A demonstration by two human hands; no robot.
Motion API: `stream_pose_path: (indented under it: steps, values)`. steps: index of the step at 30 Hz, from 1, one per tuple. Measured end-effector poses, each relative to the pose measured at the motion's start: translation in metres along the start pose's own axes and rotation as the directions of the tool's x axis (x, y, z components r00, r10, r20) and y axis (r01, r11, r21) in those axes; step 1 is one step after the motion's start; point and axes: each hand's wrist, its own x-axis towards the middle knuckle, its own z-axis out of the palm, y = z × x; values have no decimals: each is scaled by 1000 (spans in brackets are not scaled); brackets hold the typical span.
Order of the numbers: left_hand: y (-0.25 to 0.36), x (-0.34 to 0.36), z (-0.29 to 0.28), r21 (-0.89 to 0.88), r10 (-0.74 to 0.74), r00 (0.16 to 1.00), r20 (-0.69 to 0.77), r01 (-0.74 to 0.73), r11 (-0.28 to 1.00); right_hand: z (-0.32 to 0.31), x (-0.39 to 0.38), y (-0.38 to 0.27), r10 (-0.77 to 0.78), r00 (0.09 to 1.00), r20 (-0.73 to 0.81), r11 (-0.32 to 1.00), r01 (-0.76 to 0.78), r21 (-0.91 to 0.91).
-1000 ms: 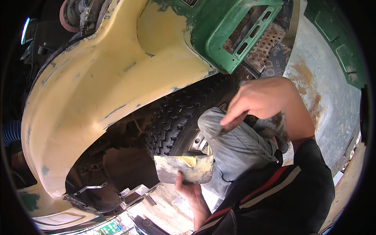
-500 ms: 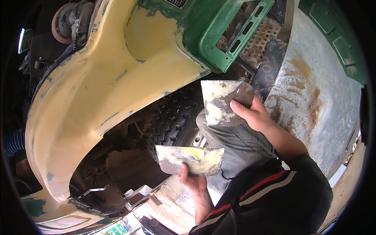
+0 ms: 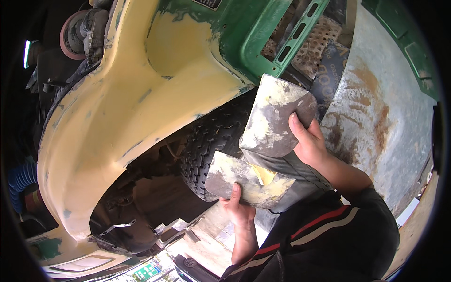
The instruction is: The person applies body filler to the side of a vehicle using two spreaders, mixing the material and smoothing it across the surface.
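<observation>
My left hand (image 3: 240,212) grips a wide, dark putty spreader (image 3: 224,181) at its lower edge, thumb in front. A soft dab of yellow body filler (image 3: 264,175) sits near that spreader's upper edge, with pale smears around it. Above and to the right, my right hand (image 3: 310,143) holds a second putty spreader (image 3: 277,110), coated in dried white and yellow filler. Its thumb presses the front face while the fingers are mostly hidden behind. The two spreaders are tilted and close together; I cannot tell whether they touch.
A vehicle fender (image 3: 108,122), covered in yellow filler, arches at the left. Below it are a knobbly tyre (image 3: 202,164) and a dark wheel well. Green bodywork (image 3: 235,28) continues at the top. A stained metal panel (image 3: 366,108) lies at the right, and a blue hose (image 3: 22,181) at far left.
Both spreaders have tilted clockwise. The left one has moved up and right and the right one slightly right, bringing them nearer each other. The view has shifted slightly.
</observation>
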Motion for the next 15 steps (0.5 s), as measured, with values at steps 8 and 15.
stream_pose_path:
  steps: [8, 15]
  values:
    - [4, -1, 4, -104, -40, 996, -79, 32, 994, -10, 0, -7, -70, 997, -21, 991, 72, 117]
    - [3, -2, 5, -67, -55, 993, -104, 49, 997, -7, -3, -22, 16, 997, 75, 996, -22, 81]
